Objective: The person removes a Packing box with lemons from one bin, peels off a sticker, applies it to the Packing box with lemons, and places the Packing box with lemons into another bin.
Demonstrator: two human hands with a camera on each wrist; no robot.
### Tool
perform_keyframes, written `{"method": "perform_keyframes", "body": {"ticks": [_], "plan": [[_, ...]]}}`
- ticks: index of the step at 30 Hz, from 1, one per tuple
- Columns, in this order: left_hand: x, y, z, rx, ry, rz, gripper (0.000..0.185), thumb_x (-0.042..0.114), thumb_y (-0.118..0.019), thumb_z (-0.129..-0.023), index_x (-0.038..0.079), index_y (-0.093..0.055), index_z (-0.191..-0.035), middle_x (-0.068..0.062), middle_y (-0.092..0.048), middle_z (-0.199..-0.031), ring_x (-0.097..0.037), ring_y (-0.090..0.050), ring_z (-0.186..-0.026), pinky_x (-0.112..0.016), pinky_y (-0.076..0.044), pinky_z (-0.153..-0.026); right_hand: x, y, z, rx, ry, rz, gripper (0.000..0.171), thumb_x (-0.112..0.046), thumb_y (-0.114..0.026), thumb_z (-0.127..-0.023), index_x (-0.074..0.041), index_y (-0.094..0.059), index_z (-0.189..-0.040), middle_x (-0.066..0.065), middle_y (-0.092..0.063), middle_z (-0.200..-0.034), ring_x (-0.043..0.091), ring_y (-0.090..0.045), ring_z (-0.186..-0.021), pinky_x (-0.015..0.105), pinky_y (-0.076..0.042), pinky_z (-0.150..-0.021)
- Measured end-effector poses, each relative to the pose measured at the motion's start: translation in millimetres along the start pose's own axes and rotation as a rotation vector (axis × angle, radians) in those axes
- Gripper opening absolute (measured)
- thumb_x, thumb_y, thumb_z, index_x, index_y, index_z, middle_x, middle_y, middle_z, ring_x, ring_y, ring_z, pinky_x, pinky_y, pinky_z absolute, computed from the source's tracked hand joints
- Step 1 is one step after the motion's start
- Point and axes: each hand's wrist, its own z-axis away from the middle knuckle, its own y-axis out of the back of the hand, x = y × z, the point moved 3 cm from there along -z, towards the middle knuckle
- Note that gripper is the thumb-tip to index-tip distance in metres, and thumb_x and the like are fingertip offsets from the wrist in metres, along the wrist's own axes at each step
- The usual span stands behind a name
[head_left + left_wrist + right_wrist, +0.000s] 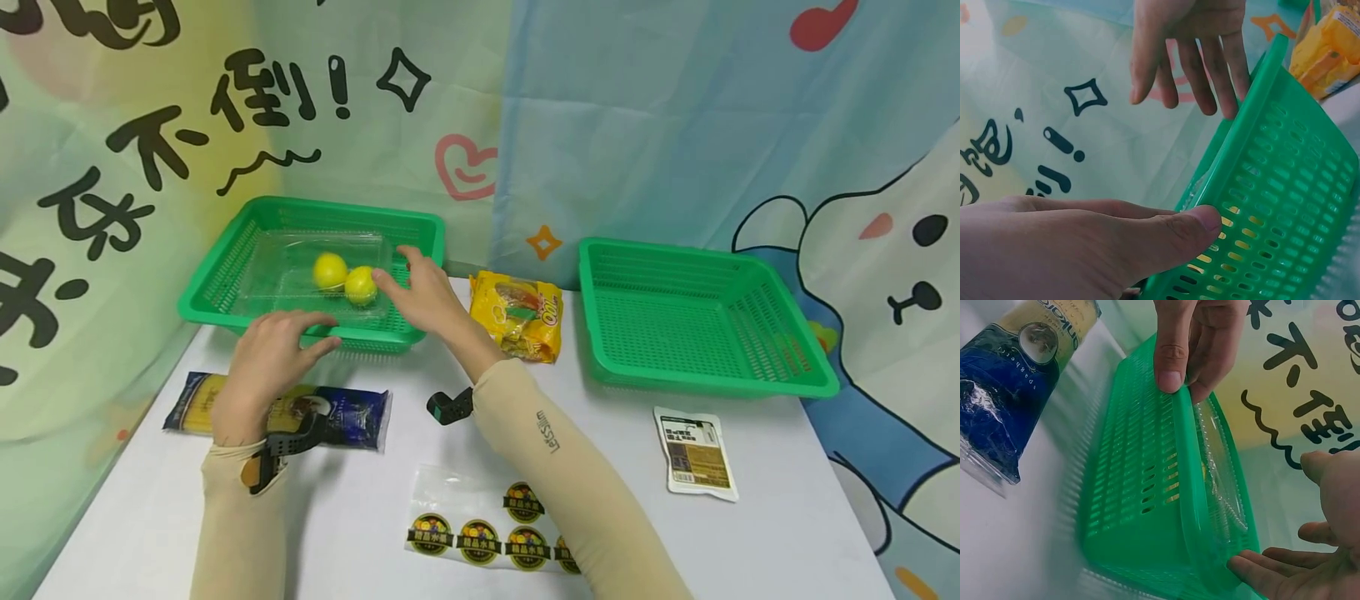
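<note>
The left green basket (352,210) stands at the back left of the table. Inside it lies a clear plastic box (281,258) with two yellow round fruits (330,272) showing through. My left hand (266,358) pinches the basket's front rim; in the right wrist view its thumb (1170,362) lies outside, with the fingers over the inner side. My right hand (423,292) is at the basket's right end, fingers spread and fairly straight. Its fingertips are close to the rim in the left wrist view; whether they touch it I cannot tell.
A blue-and-yellow pasta packet (348,417) lies under my left forearm. Between the baskets is a yellow snack bag (517,317). The second green basket (712,386) stands right, a white-and-brown pouch (693,454) before it. A sticker sheet (457,500) lies partly beneath my right sleeve.
</note>
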Motion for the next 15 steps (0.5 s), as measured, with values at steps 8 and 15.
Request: {"method": "perform_keyframes", "body": {"ticks": [8,15], "plan": [[2.2,0.0,-0.3,-0.007,-0.008,-0.006,0.033,0.026,-0.076,-0.097,0.009,-0.074,-0.126,-0.02,-0.074,-0.125,-0.048,-0.065,-0.117,-0.069,-0.04,-0.112,3.5,-5.0,-8.1,0.0,-0.04,-0.005,0.076,-0.054,-0.05,-0.108,-0.016,-0.02,-0.167,0.014,-0.031,-0.17,0.033,-0.033,-0.156,0.055,-0.038,-0.122],[3.2,1.0,-0.4,-0.004,-0.005,-0.006,0.033,0.026,-0.076,-0.097,0.009,-0.074,-0.125,-0.021,-0.073,-0.125,-0.049,-0.064,-0.118,-0.069,-0.039,-0.112,-0.1,-13.7,-18.8,-0.013,-0.067,0.001,0.077,-0.053,-0.049,-0.108,-0.014,-0.018,-0.167,0.015,-0.026,-0.172,0.033,-0.03,-0.157,0.053,-0.035,-0.124]]}}
